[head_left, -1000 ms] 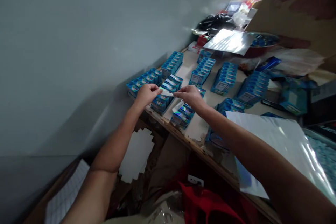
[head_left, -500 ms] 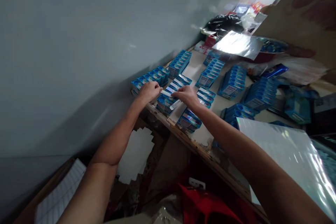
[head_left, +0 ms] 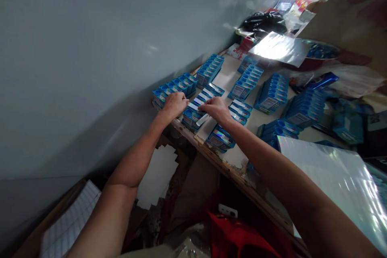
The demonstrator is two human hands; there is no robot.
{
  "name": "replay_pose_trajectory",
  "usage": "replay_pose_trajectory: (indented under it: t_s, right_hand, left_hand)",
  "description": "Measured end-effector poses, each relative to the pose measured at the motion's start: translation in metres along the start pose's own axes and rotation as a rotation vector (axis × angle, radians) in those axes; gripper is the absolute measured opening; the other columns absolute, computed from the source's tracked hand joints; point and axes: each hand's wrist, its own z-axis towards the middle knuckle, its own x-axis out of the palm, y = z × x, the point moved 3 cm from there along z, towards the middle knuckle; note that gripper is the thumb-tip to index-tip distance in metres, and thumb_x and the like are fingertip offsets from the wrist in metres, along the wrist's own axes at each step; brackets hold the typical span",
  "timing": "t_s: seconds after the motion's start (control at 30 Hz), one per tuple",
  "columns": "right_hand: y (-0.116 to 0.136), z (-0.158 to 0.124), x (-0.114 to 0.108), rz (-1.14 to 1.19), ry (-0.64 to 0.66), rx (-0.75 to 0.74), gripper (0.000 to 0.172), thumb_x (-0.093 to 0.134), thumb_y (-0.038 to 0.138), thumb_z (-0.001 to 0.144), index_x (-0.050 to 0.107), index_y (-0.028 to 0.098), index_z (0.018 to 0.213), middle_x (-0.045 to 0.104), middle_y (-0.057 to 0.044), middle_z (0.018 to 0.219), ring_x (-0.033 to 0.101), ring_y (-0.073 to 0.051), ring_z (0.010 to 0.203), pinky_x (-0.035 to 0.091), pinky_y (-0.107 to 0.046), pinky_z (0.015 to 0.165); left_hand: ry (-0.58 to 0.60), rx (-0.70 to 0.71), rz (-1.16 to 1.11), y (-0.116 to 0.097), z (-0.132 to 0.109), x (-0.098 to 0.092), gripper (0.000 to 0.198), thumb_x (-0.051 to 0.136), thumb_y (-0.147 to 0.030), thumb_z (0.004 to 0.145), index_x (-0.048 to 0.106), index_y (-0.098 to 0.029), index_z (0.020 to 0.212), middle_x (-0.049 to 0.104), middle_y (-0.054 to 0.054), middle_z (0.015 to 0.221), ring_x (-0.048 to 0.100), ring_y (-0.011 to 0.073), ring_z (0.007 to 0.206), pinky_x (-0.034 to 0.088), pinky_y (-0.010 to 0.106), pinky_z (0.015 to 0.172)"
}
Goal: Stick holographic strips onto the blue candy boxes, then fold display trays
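Note:
Thumb and fingers pinched, my left hand (head_left: 174, 105) grips one end of a narrow shiny sticker strip (head_left: 193, 106). The other end is between the closed fingertips of my right hand (head_left: 216, 109). This strip lies across the top of a small blue box (head_left: 191, 118) at the near end of a row. Under my right hand a second pale strip (head_left: 202, 119) slants down beside the box; whether the fingers hold it too, I cannot tell. Farther back in the same row, blue boxes (head_left: 214, 88) carry similar shiny strips on their tops.
More blue box rows (head_left: 210, 68) stand along the wall and across the white table (head_left: 235, 157), which has a chipped wooden edge. A large shiny sheet (head_left: 326, 173) lies at right, another sheet (head_left: 279, 48) at the back. A black plastic bag (head_left: 263, 22) sits in the far corner.
The view has shifted slightly. Both hands keep their pinch at the same box, with the strip stretched between them; little else differs.

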Motion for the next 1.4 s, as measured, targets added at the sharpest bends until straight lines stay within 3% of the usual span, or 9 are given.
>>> replay_pose_trajectory:
  t_s: [0.33, 0.43, 0.57, 0.7, 0.83, 0.97, 1.13, 1.3, 1.4]
  right_hand:
    - [0.003, 0.009, -0.006, -0.136, 0.057, 0.022, 0.022, 0.08, 0.041, 0.068, 0.071, 0.021, 0.071, 0.066, -0.003, 0.074, 0.057, -0.017, 0.072, 0.034, -0.028, 0.061]
    - [0.006, 0.01, -0.01, -0.139, 0.081, 0.036, 0.022, 0.082, 0.037, 0.066, 0.066, 0.021, 0.065, 0.064, -0.002, 0.071, 0.056, -0.017, 0.073, 0.035, -0.029, 0.062]
    - [0.0, 0.01, -0.021, 0.074, 0.105, 0.007, 0.033, 0.08, 0.041, 0.068, 0.057, 0.02, 0.058, 0.048, 0.003, 0.056, 0.046, -0.013, 0.061, 0.032, -0.028, 0.058]
    - [-0.004, 0.001, -0.033, 0.299, -0.036, -0.054, 0.041, 0.069, 0.056, 0.078, 0.054, 0.021, 0.063, 0.041, 0.006, 0.055, 0.038, -0.01, 0.056, 0.03, -0.028, 0.054]
    - [0.008, -0.016, -0.036, 0.478, -0.144, -0.108, 0.043, 0.071, 0.055, 0.076, 0.049, 0.021, 0.061, 0.042, 0.005, 0.055, 0.035, -0.01, 0.055, 0.027, -0.028, 0.054]
    - [0.02, -0.03, -0.035, 0.519, -0.174, -0.149, 0.043, 0.073, 0.047, 0.078, 0.046, 0.021, 0.057, 0.038, 0.005, 0.055, 0.034, -0.01, 0.057, 0.027, -0.03, 0.055]
    - [0.018, -0.042, -0.037, 0.661, -0.077, -0.096, 0.045, 0.067, 0.06, 0.085, 0.056, 0.021, 0.065, 0.042, 0.005, 0.053, 0.037, -0.01, 0.052, 0.029, -0.028, 0.052]
    - [0.007, -0.045, -0.03, 0.891, 0.194, -0.041, 0.048, 0.094, 0.04, 0.047, 0.062, 0.021, 0.077, 0.06, 0.005, 0.06, 0.05, -0.009, 0.053, 0.031, -0.022, 0.047]
    - [0.002, -0.041, -0.017, 0.907, 0.142, -0.046, 0.04, 0.089, 0.033, 0.048, 0.062, 0.021, 0.075, 0.06, 0.005, 0.057, 0.052, -0.011, 0.054, 0.038, -0.024, 0.051]
  left_hand:
    - [0.237, -0.375, -0.692, 0.027, -0.013, 0.037, 0.034, 0.078, -0.048, 0.08, 0.057, -0.022, 0.071, 0.051, -0.004, 0.055, 0.042, 0.0101, 0.044, 0.032, 0.025, 0.05]
    - [0.172, -0.456, -0.718, 0.027, -0.018, 0.04, 0.041, 0.083, -0.049, 0.075, 0.054, -0.021, 0.068, 0.051, -0.004, 0.055, 0.044, 0.0106, 0.043, 0.035, 0.025, 0.049]
    - [-0.007, -0.41, -0.658, 0.022, -0.036, 0.025, 0.035, 0.084, -0.039, 0.073, 0.054, -0.021, 0.069, 0.055, -0.002, 0.06, 0.053, 0.0132, 0.057, 0.041, 0.025, 0.057]
    - [-0.287, -0.198, -0.645, 0.003, -0.086, 0.006, 0.031, 0.077, -0.047, 0.079, 0.065, -0.02, 0.085, 0.067, 0.003, 0.077, 0.062, 0.0154, 0.073, 0.048, 0.025, 0.066]
    - [-0.053, -0.257, -1.092, -0.034, -0.125, 0.02, 0.063, 0.066, -0.076, 0.077, 0.07, -0.017, 0.099, 0.075, 0.009, 0.091, 0.064, 0.0134, 0.062, 0.053, 0.026, 0.058]
    - [-0.075, -0.36, -1.361, -0.06, -0.127, 0.032, 0.059, 0.089, -0.061, 0.056, 0.068, -0.017, 0.09, 0.074, 0.005, 0.087, 0.066, 0.0125, 0.064, 0.057, 0.027, 0.063]
    - [-0.13, -0.377, -1.328, -0.048, -0.118, 0.023, 0.048, 0.094, -0.048, 0.052, 0.066, -0.017, 0.077, 0.065, -0.003, 0.07, 0.061, 0.0097, 0.06, 0.056, 0.025, 0.063]
    - [-0.051, -0.303, -1.088, -0.02, -0.098, 0.0, 0.041, 0.089, -0.048, 0.061, 0.065, -0.017, 0.074, 0.067, 0.001, 0.07, 0.064, 0.0126, 0.062, 0.055, 0.026, 0.06]
    - [-0.104, -0.237, -0.837, -0.012, -0.078, -0.018, 0.027, 0.082, -0.038, 0.073, 0.063, -0.018, 0.071, 0.066, 0.001, 0.068, 0.064, 0.0137, 0.062, 0.054, 0.027, 0.062]
